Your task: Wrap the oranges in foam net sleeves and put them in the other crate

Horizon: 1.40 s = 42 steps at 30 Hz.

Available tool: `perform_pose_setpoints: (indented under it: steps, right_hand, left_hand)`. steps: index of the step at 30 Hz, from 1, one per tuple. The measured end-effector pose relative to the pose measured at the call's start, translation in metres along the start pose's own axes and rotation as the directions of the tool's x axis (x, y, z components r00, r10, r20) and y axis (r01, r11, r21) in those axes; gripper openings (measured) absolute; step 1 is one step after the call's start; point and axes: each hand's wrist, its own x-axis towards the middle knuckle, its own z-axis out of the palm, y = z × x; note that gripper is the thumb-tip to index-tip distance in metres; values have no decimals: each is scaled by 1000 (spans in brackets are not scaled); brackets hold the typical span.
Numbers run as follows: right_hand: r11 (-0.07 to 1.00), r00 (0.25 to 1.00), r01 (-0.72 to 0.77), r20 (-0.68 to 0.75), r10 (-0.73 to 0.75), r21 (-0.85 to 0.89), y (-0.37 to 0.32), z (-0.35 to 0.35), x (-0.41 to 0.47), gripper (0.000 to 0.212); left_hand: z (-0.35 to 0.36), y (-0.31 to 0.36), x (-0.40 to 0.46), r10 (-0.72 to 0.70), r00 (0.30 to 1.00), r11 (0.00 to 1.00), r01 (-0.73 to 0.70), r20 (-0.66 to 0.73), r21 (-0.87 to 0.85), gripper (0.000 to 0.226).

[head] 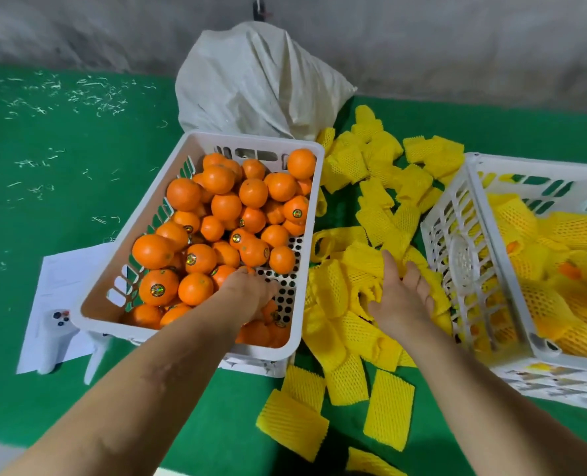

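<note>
A white crate [196,140] left of centre holds several bare oranges [227,206], some with stickers. My left hand [247,293] reaches into its near right corner, fingers curled down over an orange [268,311] that is mostly hidden under the palm. Between the crates lies a heap of yellow foam net sleeves [381,159]. My right hand [402,297] rests on this heap with fingers stretched out into the sleeves. The other white crate [463,249] on the right holds several oranges wrapped in yellow sleeves [573,228].
Everything sits on a green mat. A tied white sack [261,84] stands behind the left crate against a grey wall. A sheet of paper [62,269] and a white device [55,338] lie left of that crate. Flat sleeves [388,407] lie scattered in front.
</note>
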Motion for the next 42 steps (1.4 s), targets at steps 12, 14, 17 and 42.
perform_pose_setpoints:
  steps: [12,14,17,42]
  right_hand:
    - [580,918,203,-360,168,789,47,-10,-16,55]
    - [433,909,241,-359,213,868,40,-20,-20,47]
    - [277,905,289,-355,233,917,24,-32,-29,24]
    - [397,961,273,-226,-161,876,-32,-67,-79,16]
  left_hand:
    - [-40,7,-74,-473,717,183,-489,-513,-853,49]
    - [-54,31,-97,-543,648,-121,-689,-534,-714,28]
    - [-59,72,-109,-432,745,-411,-664,-509,-624,48]
    - [-45,95,-100,64,832,-729,-338,-552,-595,95]
